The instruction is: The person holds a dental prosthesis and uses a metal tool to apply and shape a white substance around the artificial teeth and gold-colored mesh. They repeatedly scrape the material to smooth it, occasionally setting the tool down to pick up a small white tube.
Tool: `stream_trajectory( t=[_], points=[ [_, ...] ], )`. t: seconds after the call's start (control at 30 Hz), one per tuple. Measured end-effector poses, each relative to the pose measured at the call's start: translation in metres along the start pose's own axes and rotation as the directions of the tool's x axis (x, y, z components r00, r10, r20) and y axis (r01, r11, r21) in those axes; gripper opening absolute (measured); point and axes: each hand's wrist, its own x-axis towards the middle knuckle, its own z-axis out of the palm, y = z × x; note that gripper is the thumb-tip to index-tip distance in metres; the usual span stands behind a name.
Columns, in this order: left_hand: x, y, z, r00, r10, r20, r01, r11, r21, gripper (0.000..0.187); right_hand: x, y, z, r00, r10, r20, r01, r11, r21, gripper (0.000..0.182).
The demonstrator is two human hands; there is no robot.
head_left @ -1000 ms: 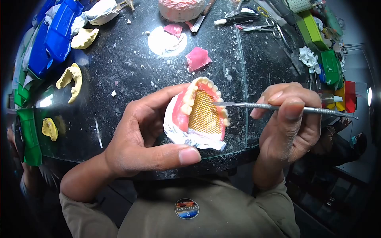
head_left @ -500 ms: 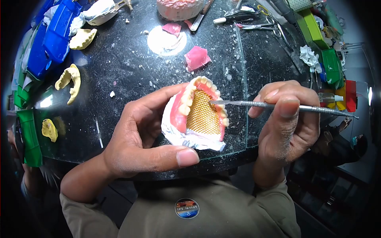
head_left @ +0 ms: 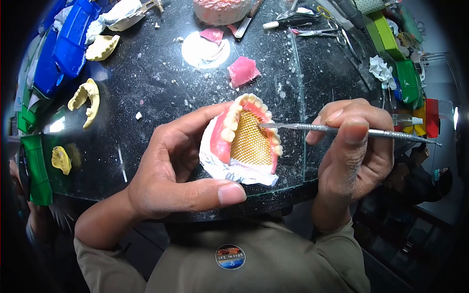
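Observation:
My left hand (head_left: 178, 168) is wrapped round a denture model (head_left: 215, 163) with a white plaster base, its thumb along the front edge. Pink wax (head_left: 221, 141) and a row of cream teeth (head_left: 228, 131) run round the arch. A golden mesh (head_left: 250, 144) covers the palate. Between the thumb and fingers of my right hand (head_left: 354, 146) is a thin metal wax carver (head_left: 312, 127), held nearly level. Its flat tip lies at the inner side of the right-hand teeth, over the mesh; whether it touches is hard to tell.
Pink wax sheet pieces (head_left: 243, 72) lie beyond the model, near a bright white disc (head_left: 198, 53). Yellowish plaster casts (head_left: 88, 102) and blue trays (head_left: 73, 44) are at left. A knife (head_left: 246, 22), scissors (head_left: 317, 33) and crumpled tissue (head_left: 381, 68) lie farther back. White debris dots the dark tabletop.
The denture model has shifted very slightly to the right in my left hand. My right hand and the wax carver look unmoved.

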Motion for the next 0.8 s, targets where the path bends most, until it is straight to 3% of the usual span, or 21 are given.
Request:
stream_trajectory(
  t=[0.63,0.8],
  points=[
    [0.001,-0.002,0.000,1.000,0.020,0.003,-0.020,1.000,-0.007,0.088,0.000,0.000,-0.004,1.000,-0.018,-0.020,0.019,0.999,0.033,0.027],
    [0.000,-0.001,0.000,1.000,0.009,-0.010,-0.009,1.000,0.001,0.089,-0.003,-0.002,-0.013,0.989,0.040,-0.141,-0.020,0.990,0.139,0.026]
  ],
)
